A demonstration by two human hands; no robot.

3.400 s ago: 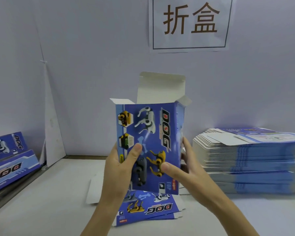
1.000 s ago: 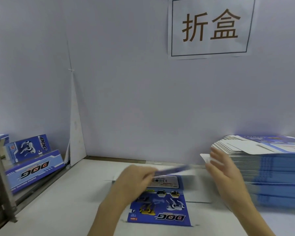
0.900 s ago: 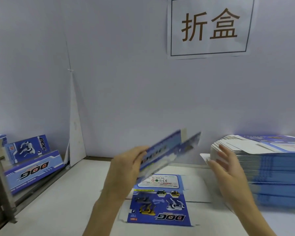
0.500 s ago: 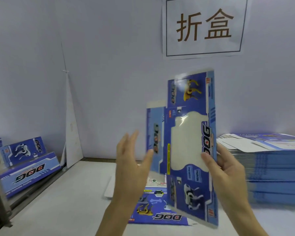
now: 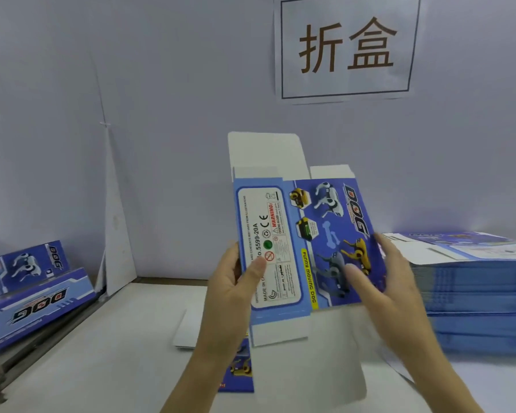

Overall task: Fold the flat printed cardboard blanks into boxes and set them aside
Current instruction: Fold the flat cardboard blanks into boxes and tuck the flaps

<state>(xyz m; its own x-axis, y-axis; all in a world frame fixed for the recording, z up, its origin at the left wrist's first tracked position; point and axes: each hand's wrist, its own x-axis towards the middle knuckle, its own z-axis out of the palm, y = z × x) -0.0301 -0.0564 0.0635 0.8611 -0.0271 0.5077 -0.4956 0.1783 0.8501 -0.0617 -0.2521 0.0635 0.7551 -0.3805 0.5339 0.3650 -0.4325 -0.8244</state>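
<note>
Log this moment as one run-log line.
left hand: grips blank at left edge | right hand: grips right edge | blank: upright, flaps unfolded | stack of blanks: right | finished boxes: left

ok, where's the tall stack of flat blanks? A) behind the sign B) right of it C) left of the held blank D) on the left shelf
B: the stack sits on the table, right of the blank gripped by the left hand and right hand.

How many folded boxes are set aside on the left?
2. The upright box stands at the back; the flat-lying box sits before it. More may hide beyond the picture's left edge.
</note>
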